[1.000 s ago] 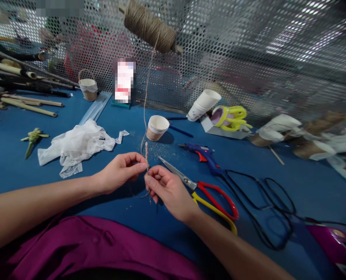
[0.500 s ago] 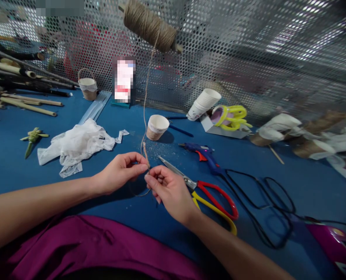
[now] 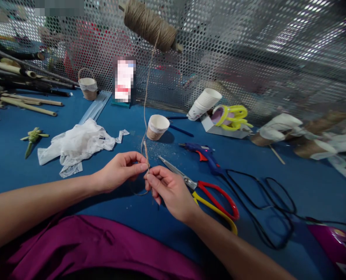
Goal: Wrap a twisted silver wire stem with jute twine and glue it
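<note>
Between thumb and fingers, my left hand [image 3: 123,171] pinches a thin twine-wrapped strip [image 3: 146,151] that points up and away from me. My right hand [image 3: 170,190] is closed on the twine at the strip's near end, fingertips almost touching the left ones. Jute twine [image 3: 145,97] runs from this work up to a large spool [image 3: 149,25] on the mesh. A loop of twine hangs below my hands. Just beyond stands a small cup [image 3: 157,127] with a twine-wrapped base and white lace. Scissors [image 3: 208,200] with red and yellow handles lie beside my right hand.
White lace [image 3: 79,144] lies left, near a green woven figure [image 3: 34,138]. A blue glue gun [image 3: 202,153] with a looped black cable lies right. Behind are a small basket [image 3: 88,88], a phone [image 3: 124,81], stacked paper cups [image 3: 205,103] and a perforated metal screen [image 3: 234,46].
My right fingers have shifted slightly around the twine at the strip's near end. My left hand keeps its pinch, and the objects on the table stay put.
</note>
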Available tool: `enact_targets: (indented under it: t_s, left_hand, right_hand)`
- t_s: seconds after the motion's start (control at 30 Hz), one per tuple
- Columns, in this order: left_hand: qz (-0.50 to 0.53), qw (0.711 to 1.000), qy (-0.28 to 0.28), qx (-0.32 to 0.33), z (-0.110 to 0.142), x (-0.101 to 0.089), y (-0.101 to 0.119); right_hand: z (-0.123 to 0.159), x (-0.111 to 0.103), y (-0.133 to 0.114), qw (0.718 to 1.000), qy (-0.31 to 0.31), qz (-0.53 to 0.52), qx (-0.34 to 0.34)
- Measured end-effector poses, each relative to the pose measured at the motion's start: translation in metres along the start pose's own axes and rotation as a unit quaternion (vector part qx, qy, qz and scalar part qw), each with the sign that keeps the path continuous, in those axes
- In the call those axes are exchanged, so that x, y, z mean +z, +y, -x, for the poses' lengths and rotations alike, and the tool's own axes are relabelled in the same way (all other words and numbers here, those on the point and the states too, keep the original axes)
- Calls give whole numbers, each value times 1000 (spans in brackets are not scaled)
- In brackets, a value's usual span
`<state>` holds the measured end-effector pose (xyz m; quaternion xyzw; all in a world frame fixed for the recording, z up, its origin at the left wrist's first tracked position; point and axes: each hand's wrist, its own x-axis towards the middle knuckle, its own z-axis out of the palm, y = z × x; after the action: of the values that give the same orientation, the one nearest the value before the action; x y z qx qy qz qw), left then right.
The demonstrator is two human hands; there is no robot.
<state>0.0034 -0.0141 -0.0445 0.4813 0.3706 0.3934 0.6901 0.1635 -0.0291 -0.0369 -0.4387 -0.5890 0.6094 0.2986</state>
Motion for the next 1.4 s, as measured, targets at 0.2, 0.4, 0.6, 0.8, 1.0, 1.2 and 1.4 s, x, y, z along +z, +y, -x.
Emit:
enact_targets:
  t_s: [0.2,0.4,0.6,0.8,1.0,1.2,1.4]
  left_hand:
    - [-25,999,24,14,0,0,-1]
    - [-45,998,40,13,0,2,2]
    - [-14,1000,20,12,0,1,0]
    - [-11,1000,13,14,1,0,-2]
    - [-23,999,9,20,0,-1,-1]
    - [-136,987,59,64,1,0,6]
    - [-149,983,76,72,2,2,7]
  right_hand:
    - [0,2,1,998,36,59,-7]
    - [2,2,3,987,82,128,-47]
    - [2,1,0,993,65,91,-23]
    - [2,1,-3,998,37,45,13]
    - [2,1,-3,1000,11,15,17]
    - [2,2,-2,999,31,13,16]
    - [2,3,-2,999,37,15,11]
